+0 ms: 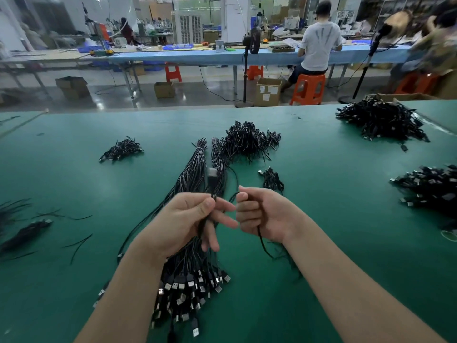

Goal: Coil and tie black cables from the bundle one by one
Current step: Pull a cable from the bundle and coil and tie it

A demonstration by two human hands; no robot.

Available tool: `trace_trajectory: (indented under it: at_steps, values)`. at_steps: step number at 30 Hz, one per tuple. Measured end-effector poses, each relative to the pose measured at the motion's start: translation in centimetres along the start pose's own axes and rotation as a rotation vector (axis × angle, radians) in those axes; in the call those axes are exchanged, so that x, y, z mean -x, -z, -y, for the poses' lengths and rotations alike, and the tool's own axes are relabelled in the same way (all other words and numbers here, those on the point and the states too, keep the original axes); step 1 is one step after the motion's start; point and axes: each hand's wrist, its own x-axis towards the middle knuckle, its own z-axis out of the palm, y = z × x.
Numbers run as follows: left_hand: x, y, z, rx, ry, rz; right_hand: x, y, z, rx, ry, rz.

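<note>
While both hands [217, 219] pinch one black cable [261, 240], cable piles [247, 141] dot the green table [321, 219].

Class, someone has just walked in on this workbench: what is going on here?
A person is coiling one black cable above a green table. The left hand pinches it near its plug; the right hand grips it in a fist. The uncoiled bundle lies below, with finished piles beyond.

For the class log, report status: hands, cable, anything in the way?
Left hand pinches one black cable; right hand grips the same cable. Uncoiled, no tie yet. Bundle lies under the hands on the green table; nothing blocking.
</note>
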Motion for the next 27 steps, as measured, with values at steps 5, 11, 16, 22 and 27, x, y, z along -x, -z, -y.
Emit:
trace_trajectory:
  at_steps: [5, 11, 16, 22, 27]
  values:
    - [0.4, 0.1, 1.5, -0.216, 0.097, -0.064, 0.0, -1.5, 0.1, 0.114, 0.02, -0.051]
    - [0.2, -0.2, 2.5, -0.403, 0.123, -0.187, 0.7, -2.9, 0.1, 0.421, 0.088, -0.116]
    - [0.1, -0.7, 2.8, -0.492, 0.086, -0.184, 1.2, -3.5, 0.4, 0.528, 0.137, -0.084]
    - [-0.3, -1.4, 3.0, -0.432, -0.084, -0.365, 1.3, -3.5, 0.1, 0.59, 0.148, -0.079]
    - [-0.8, -1.8, 3.2, -0.116, -0.198, -0.539, 1.7, -4.1, -0.3, 0.649, 0.177, -0.034]
